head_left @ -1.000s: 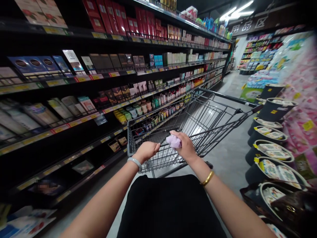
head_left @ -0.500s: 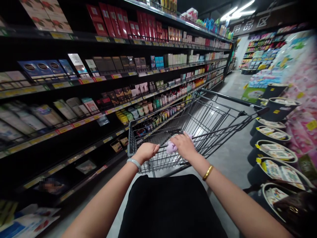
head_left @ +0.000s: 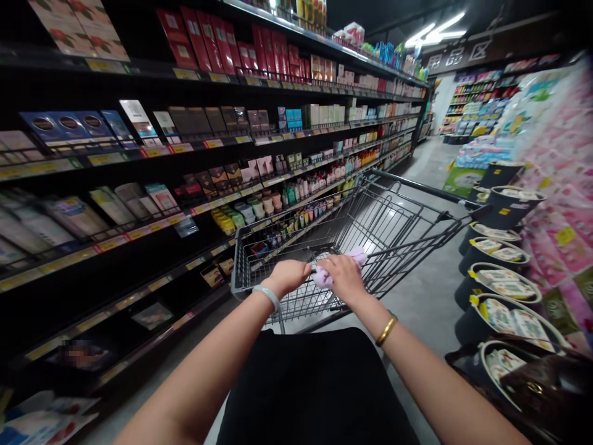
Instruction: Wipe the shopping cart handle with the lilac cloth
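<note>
A wire shopping cart [head_left: 393, 216] stands in a store aisle in front of me. My left hand [head_left: 290, 275] is closed round the cart's handle bar, with a pale bracelet on that wrist. Just right of it, my right hand [head_left: 343, 278] lies on the same bar, fingers curled over a small lilac cloth [head_left: 357, 254] that it presses onto the handle. A gold bangle [head_left: 387, 330] circles the right wrist. The cart's basket looks bare.
Dark shelves [head_left: 194, 148] of boxed and bottled goods run along the left. Black tubs [head_left: 500, 290] of packaged items line the right, with pink packs [head_left: 560, 185] stacked behind them. Grey floor [head_left: 426, 296] stretches ahead down the aisle.
My right hand turned from holding the lilac cloth up beside the handle to pressing it flat on the bar. Both hands sit closer together, and the cart has rolled a little forward.
</note>
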